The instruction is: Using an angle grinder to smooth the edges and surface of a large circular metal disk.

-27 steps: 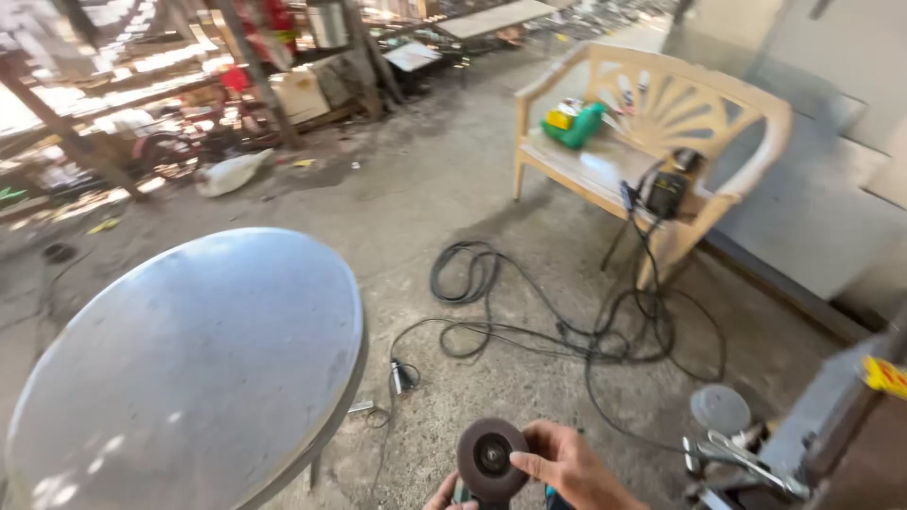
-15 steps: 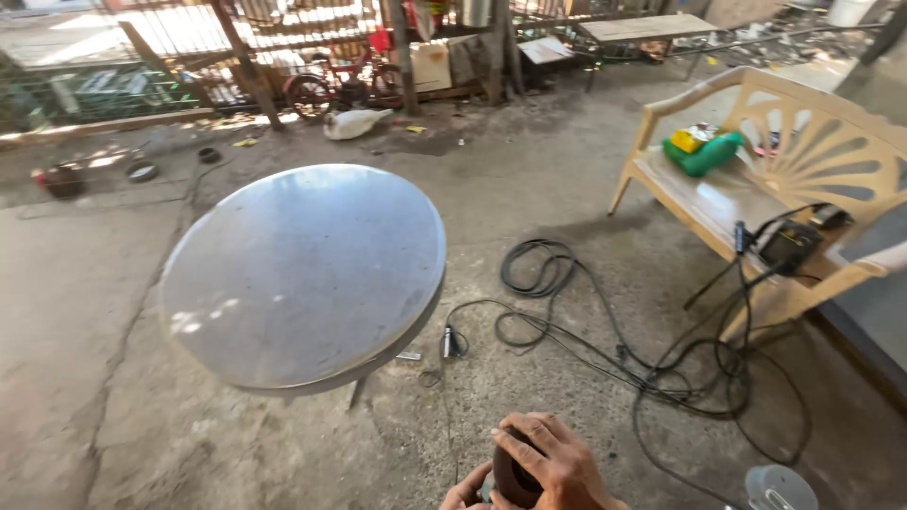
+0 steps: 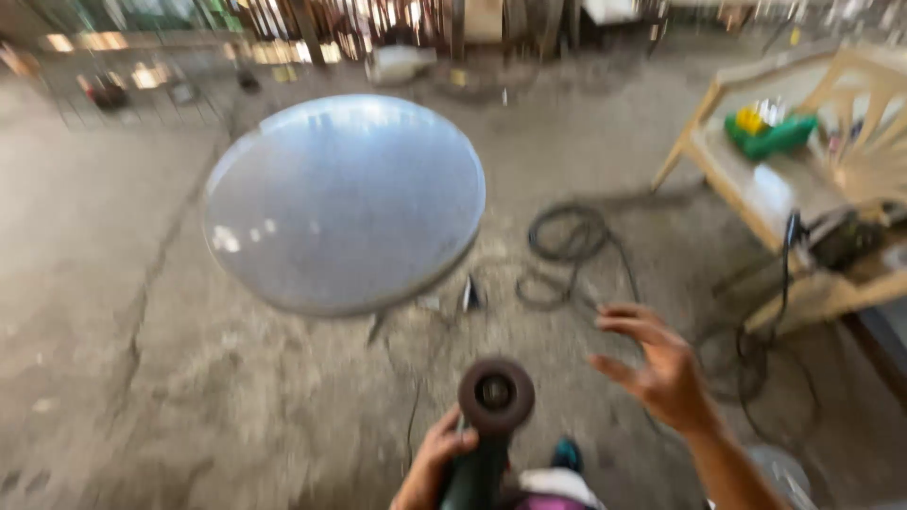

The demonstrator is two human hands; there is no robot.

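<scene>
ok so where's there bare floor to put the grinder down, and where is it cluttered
Bare concrete floor lies left of the left hand holding the grinder, below and left of the round metal disc. Right of the disc is crowded: coiled cables run toward the bench, past the open right hand.

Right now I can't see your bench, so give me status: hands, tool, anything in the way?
Left hand grips grinder, disc up. Right hand open, off the tool. Round metal top ahead; cables coiled on floor between.

Angle grinder — dark body, round brownish disc facing up — held low, near the concrete floor.
</scene>
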